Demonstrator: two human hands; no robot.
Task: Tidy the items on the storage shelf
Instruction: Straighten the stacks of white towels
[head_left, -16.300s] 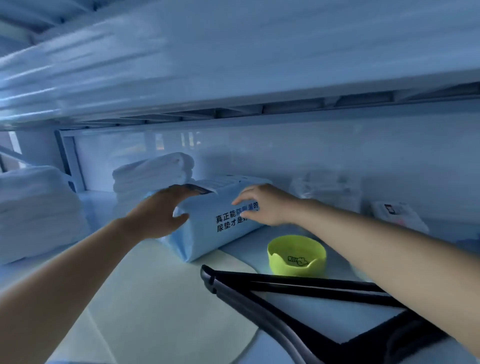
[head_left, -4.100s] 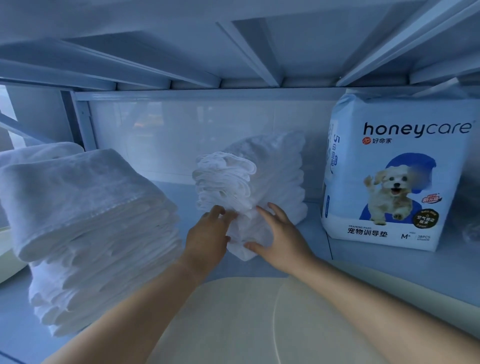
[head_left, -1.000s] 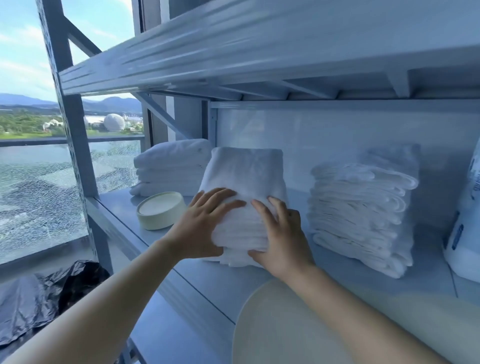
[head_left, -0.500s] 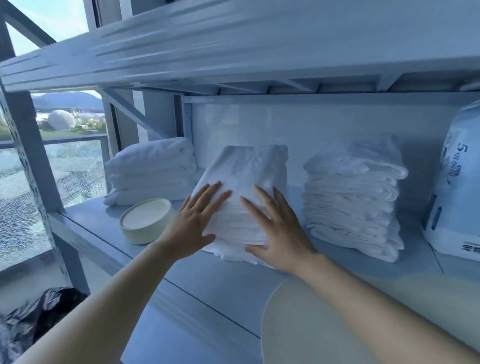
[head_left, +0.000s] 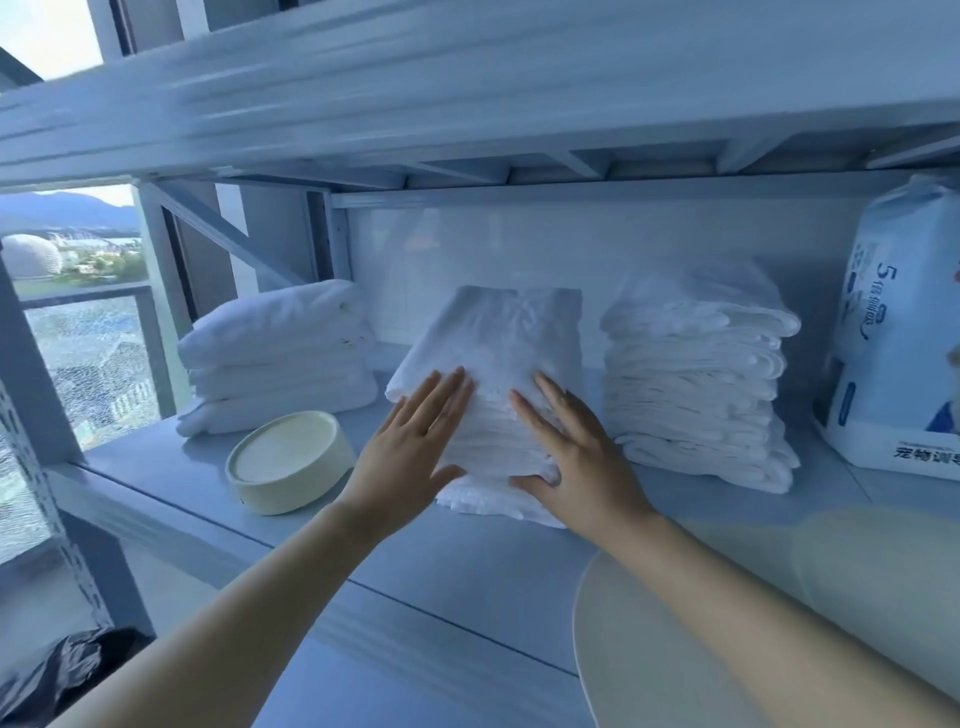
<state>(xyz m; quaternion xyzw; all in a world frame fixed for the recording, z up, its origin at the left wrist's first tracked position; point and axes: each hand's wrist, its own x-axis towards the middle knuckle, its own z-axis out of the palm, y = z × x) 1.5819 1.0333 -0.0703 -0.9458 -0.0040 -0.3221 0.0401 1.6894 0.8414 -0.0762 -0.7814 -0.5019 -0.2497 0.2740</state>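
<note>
A stack of folded white towels (head_left: 504, 343) stands in the middle of the grey shelf (head_left: 457, 577). My left hand (head_left: 410, 447) lies flat against the stack's front left, fingers spread. My right hand (head_left: 576, 457) presses flat on its front right, thumb at the lower edge. Neither hand grips anything. A second towel stack (head_left: 275, 353) lies to the left, and a third, taller one (head_left: 696, 374) stands to the right.
A round cream container (head_left: 285, 462) sits on the shelf left of my left hand. A blue-and-white pet pad pack (head_left: 893, 353) stands at far right. A pale round disc (head_left: 727, 623) lies at the shelf's front right. The upper shelf (head_left: 467, 88) hangs low overhead. A window is at left.
My fingers have flattened out against the middle towel stack, and the stack sits squarer. The view has shifted a little to the right.
</note>
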